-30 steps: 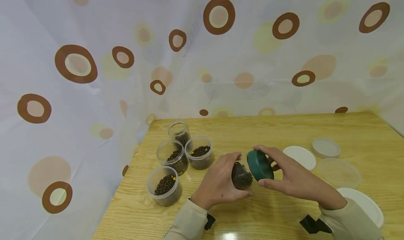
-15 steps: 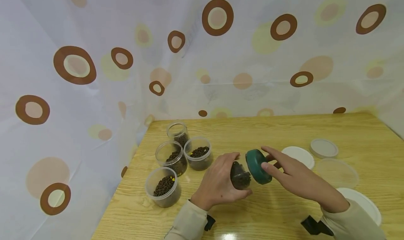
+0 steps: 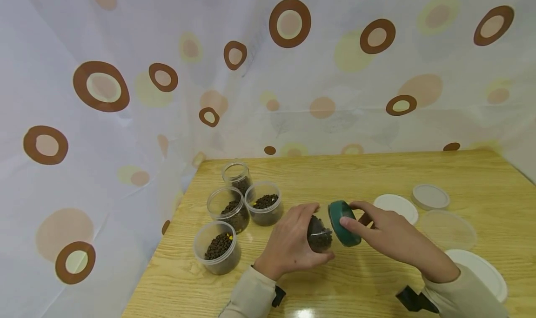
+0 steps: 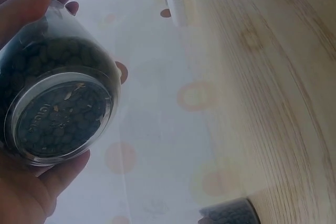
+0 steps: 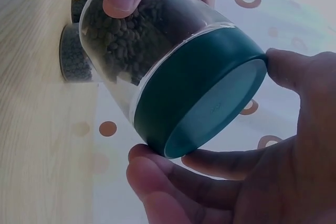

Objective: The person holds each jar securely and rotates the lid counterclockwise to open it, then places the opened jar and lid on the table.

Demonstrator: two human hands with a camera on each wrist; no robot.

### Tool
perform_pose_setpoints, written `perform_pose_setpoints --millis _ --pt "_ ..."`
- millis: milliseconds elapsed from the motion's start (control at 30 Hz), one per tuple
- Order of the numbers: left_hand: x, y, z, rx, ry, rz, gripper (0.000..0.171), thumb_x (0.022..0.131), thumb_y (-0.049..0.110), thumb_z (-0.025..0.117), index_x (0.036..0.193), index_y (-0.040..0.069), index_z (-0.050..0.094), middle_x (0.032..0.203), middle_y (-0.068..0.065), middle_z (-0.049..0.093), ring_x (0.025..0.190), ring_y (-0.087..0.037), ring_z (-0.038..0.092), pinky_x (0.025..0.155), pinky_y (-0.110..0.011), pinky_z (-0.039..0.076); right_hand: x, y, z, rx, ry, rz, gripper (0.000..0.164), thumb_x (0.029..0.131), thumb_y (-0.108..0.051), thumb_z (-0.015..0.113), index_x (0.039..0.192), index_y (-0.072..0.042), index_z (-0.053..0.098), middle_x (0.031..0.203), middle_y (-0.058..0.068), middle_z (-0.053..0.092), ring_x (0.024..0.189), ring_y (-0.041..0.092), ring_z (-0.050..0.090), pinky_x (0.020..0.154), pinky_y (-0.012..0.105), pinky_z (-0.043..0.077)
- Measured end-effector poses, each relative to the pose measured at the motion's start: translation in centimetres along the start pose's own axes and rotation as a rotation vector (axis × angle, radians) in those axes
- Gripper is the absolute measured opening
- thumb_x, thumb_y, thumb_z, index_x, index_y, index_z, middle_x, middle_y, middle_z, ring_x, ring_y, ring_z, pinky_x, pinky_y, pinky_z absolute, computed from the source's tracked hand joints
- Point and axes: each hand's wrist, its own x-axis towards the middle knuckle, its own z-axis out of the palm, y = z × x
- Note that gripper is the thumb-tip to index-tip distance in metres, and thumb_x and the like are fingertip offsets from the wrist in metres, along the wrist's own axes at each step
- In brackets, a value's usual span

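Note:
My left hand (image 3: 289,241) grips a clear jar (image 3: 319,236) partly filled with dark brown pellets, held tilted above the wooden table. A green screw lid (image 3: 343,222) sits over the jar's mouth, which points to the right. My right hand (image 3: 389,232) pinches this lid by its edge between thumb and fingers. In the right wrist view the lid (image 5: 202,85) lies against the jar's clear neck; whether it is tight cannot be told. The jar's round base (image 4: 63,119) faces the left wrist camera, pellets showing through it.
At the left stand several lidless clear containers with brown pellets, among them a front tub (image 3: 217,253) and a back jar (image 3: 237,176). On the right lie a white lid (image 3: 395,208), a clear lid (image 3: 448,229) and others. A patterned sheet (image 3: 293,85) hangs behind the table.
My right hand's fingers have shifted round the green lid, the thumb moving from its lower edge up onto its outer side. My left hand and the jar have stayed nearly still.

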Motion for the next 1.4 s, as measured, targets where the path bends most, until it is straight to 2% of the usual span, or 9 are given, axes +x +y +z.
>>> perform_pose_setpoints --millis 267,533,633,700,800,900,1400 --pt "-0.2 -0.1 0.2 -0.001 0.022 0.017 0.095 0.064 0.055 0.086 0.139 0.011 0.048 0.131 -0.002 0.06 0.121 -0.016 0.06 0.098 -0.031 0.053 0.2 0.3 0.0 0.051 -0.033 -0.014 0.072 0.098 -0.055 0.052 0.148 -0.005 0.04 0.118 0.011 0.068 0.099 0.022 0.068 0.075 0.039 0.056" --pt "-0.3 -0.2 0.3 0.03 0.046 0.028 0.096 0.062 0.056 0.087 0.139 0.011 0.049 0.131 -0.003 0.06 0.12 -0.017 0.06 0.098 -0.031 0.053 0.2 0.6 0.2 0.083 -0.042 -0.089 0.072 0.099 -0.049 0.054 0.151 -0.003 0.035 0.117 0.008 0.067 0.102 0.019 0.065 0.075 0.035 0.054" --pt "-0.4 -0.1 0.1 0.009 0.034 0.016 0.096 0.063 0.055 0.087 0.139 0.011 0.048 0.132 -0.003 0.059 0.121 -0.017 0.059 0.098 -0.031 0.053 0.0 0.8 0.2 0.061 -0.022 -0.164 0.073 0.098 -0.046 0.058 0.153 -0.006 0.033 0.122 0.009 0.063 0.103 0.019 0.063 0.073 0.031 0.053" --pt "-0.4 -0.2 0.0 -0.012 0.026 0.01 0.096 0.063 0.055 0.087 0.14 0.011 0.048 0.131 -0.003 0.059 0.121 -0.017 0.059 0.098 -0.031 0.053 -0.1 1.0 0.1 0.031 0.007 -0.244 0.074 0.096 -0.043 0.063 0.153 -0.007 0.032 0.13 0.012 0.059 0.105 0.02 0.062 0.073 0.029 0.053" --pt "-0.4 -0.2 0.0 -0.039 0.018 0.008 0.096 0.063 0.054 0.087 0.139 0.011 0.048 0.13 -0.002 0.06 0.12 -0.016 0.06 0.097 -0.031 0.054 -0.3 1.4 0.2 -0.012 0.059 -0.373 0.078 0.092 -0.037 0.07 0.153 -0.007 0.032 0.14 0.016 0.052 0.108 0.022 0.061 0.078 0.028 0.055" --pt "-0.5 -0.3 0.0 -0.049 0.016 0.009 0.095 0.064 0.054 0.087 0.139 0.011 0.049 0.128 -0.001 0.061 0.118 -0.016 0.06 0.096 -0.03 0.054 -0.3 1.6 0.3 -0.023 0.091 -0.454 0.079 0.09 -0.032 0.073 0.152 -0.008 0.032 0.145 0.016 0.048 0.113 0.025 0.06 0.082 0.029 0.056" --pt "-0.6 -0.4 -0.4 -0.099 0.004 -0.01 0.097 0.064 0.052 0.088 0.141 0.012 0.046 0.129 -0.003 0.061 0.12 -0.016 0.059 0.094 -0.03 0.055 -0.1 1.4 0.2 -0.025 0.105 -0.48 0.078 0.089 -0.031 0.074 0.152 -0.01 0.034 0.143 0.014 0.051 0.113 0.023 0.06 0.083 0.029 0.056"
